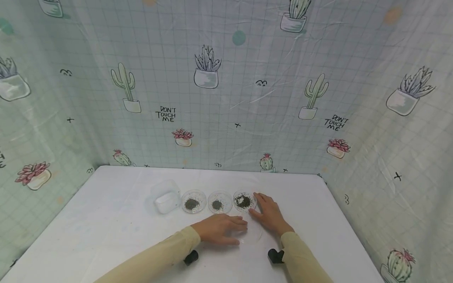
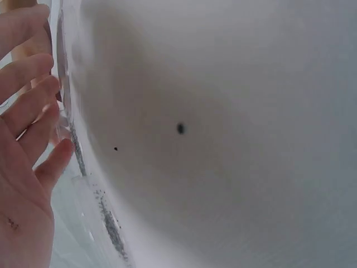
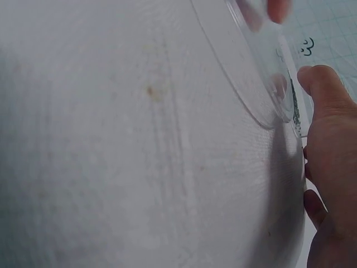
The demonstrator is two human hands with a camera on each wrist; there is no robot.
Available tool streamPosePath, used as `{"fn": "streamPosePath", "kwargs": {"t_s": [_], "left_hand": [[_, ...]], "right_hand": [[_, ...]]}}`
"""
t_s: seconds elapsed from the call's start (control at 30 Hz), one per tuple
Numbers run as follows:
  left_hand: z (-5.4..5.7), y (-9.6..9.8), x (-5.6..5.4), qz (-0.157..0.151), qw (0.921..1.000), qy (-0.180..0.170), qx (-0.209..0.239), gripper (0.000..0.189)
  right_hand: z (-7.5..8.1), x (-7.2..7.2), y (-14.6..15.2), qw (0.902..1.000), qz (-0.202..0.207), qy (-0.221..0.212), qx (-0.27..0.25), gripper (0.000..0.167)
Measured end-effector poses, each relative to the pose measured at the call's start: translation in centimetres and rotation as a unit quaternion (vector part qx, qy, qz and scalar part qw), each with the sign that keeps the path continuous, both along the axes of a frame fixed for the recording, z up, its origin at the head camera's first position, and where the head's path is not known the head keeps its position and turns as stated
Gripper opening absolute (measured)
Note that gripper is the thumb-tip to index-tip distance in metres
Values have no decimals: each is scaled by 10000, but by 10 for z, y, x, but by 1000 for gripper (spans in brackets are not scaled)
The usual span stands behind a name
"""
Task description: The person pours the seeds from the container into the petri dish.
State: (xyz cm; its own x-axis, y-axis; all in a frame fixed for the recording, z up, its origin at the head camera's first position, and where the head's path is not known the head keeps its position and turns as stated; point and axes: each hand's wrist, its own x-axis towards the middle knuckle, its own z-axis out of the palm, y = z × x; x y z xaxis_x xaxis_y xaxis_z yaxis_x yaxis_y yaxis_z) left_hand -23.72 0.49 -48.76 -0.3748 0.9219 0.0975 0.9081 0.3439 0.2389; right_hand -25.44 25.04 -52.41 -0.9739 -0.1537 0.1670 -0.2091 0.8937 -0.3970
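My left hand reaches in from the left with its fingers extended and thumb apart, beside a clear, round, shallow dish or lid on the white table. In the left wrist view the fingers look loosely bent, with nothing between them. My right hand is at the right side of a petri dish of dark green flakes with a pale patch. Its thumb and forefinger are spread along that dish's rim. The right wrist view shows the thumb extended near the flakes, behind the clear round piece.
Two more petri dishes, the middle one and the left one, hold small heaps of green flakes. A clear plastic box stands left of them. Behind the white table hangs a cactus-print curtain.
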Motion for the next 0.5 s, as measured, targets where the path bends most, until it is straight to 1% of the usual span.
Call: {"fn": "streamPosePath", "kwargs": {"t_s": [0.17, 0.23, 0.43, 0.5], "left_hand": [[-1, -3, 0, -2, 9999, 65, -133, 46], [0, -4, -1, 8, 9998, 180, -110, 45], [6, -4, -4, 255, 9975, 581, 322, 36], [7, -3, -5, 360, 9959, 736, 379, 36]], "right_hand": [[-1, -1, 0, 10000, -5, 7, -7, 68], [-1, 0, 0, 10000, -16, 12, -38, 68], [-2, 0, 1, 9999, -48, 57, -119, 68], [-3, 1, 1, 9999, -41, 94, -107, 68]]}}
